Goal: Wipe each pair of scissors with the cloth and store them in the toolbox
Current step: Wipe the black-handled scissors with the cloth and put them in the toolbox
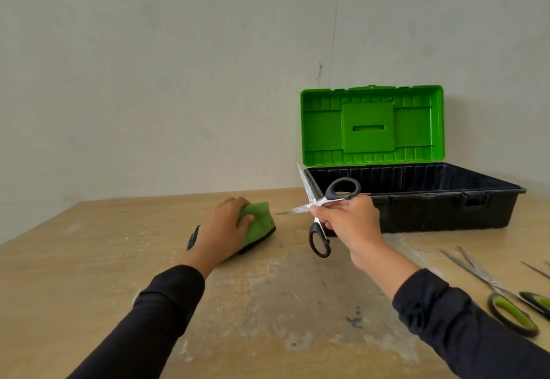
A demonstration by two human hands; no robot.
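Observation:
My right hand (349, 224) grips a pair of black-handled scissors (342, 189) near the pivot, held above the table with the blades spread apart and pointing up and left. My left hand (221, 229) rests on a folded green cloth (259, 218) lying on the wooden table, fingers curled over its top edge. Behind the scissors stands the toolbox (446, 209), a black tub with its green lid (372, 125) raised upright against the wall. A second pair of scissors with green and black handles (506, 304) lies open on the table at the right.
The wooden table (268, 304) is scuffed and stained with pale patches. Thin blade tips of another tool (535, 270) show at the far right edge. A plain grey wall stands close behind the toolbox.

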